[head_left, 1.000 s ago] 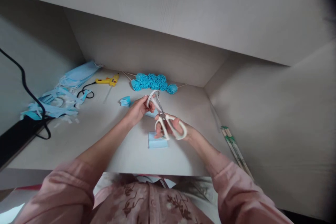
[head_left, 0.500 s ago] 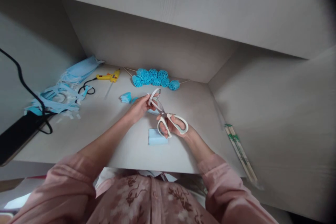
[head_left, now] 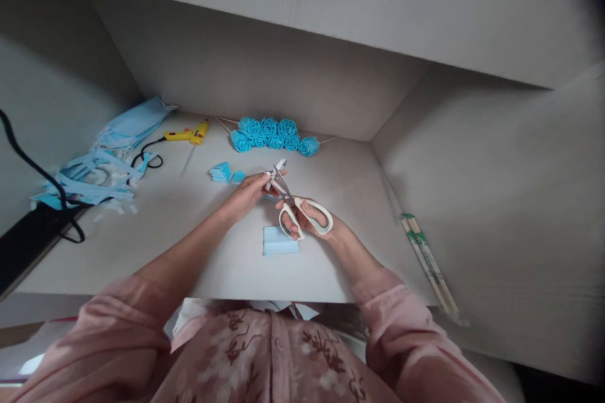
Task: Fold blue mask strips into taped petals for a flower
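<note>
My right hand grips a pair of scissors with white handles, fingers and thumb through the loops. The blades point up and left, parted around a white strip. My left hand pinches that strip, which looks like tape or mask material; its exact kind is unclear. Below the scissors a folded light-blue piece of mask fabric lies flat on the table. Just left of my left fingers are a blue cut petal piece and a small stack of blue petals. Another pale-blue piece is partly hidden under my hands.
Several blue fabric roses on sticks lie at the back. A yellow glue gun, whole face masks and a heap of mask scraps are on the left, near a black cable. Bagged wooden sticks rest along the right wall.
The white strip was a rounded loop between my hands; now it is a short, narrow piece at the blades. The view has shifted slightly.
</note>
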Available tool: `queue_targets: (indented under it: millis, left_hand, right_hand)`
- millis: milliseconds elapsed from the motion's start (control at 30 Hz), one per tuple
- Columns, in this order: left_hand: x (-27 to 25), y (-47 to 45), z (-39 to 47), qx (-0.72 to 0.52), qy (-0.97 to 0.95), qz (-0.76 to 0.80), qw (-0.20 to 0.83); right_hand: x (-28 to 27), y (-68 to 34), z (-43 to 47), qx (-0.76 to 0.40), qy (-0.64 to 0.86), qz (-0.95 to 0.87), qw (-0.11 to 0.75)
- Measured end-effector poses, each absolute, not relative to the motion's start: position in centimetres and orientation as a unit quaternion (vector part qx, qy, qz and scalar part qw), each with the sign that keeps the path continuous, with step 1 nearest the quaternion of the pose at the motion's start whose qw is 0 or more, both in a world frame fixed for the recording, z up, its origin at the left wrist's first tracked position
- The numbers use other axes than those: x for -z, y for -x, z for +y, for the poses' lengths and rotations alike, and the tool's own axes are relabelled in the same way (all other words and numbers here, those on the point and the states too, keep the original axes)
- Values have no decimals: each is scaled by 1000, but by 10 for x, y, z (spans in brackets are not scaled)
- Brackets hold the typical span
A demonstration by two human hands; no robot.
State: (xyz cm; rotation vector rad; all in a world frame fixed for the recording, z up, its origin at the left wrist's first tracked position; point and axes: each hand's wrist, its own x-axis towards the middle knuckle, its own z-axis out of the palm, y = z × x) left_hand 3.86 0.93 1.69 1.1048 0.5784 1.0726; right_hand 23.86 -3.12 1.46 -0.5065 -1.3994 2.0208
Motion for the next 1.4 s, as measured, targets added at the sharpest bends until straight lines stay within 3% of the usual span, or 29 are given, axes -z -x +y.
queue_targets:
  millis: [700,1100,1400]
  left_hand:
    - [-17,-27,10,-399,-617,225,640]
    - [-28,-29,7,-427,-556,169,693]
    - [-22,-34,7,-476,-588,289,587]
  right_hand:
    - [-22,-242,-33,-769,193,-524,310]
    - [-17,-242,-30,-784,200,-484,335]
    - [-17,-239,-31,-789,187,-488,324]
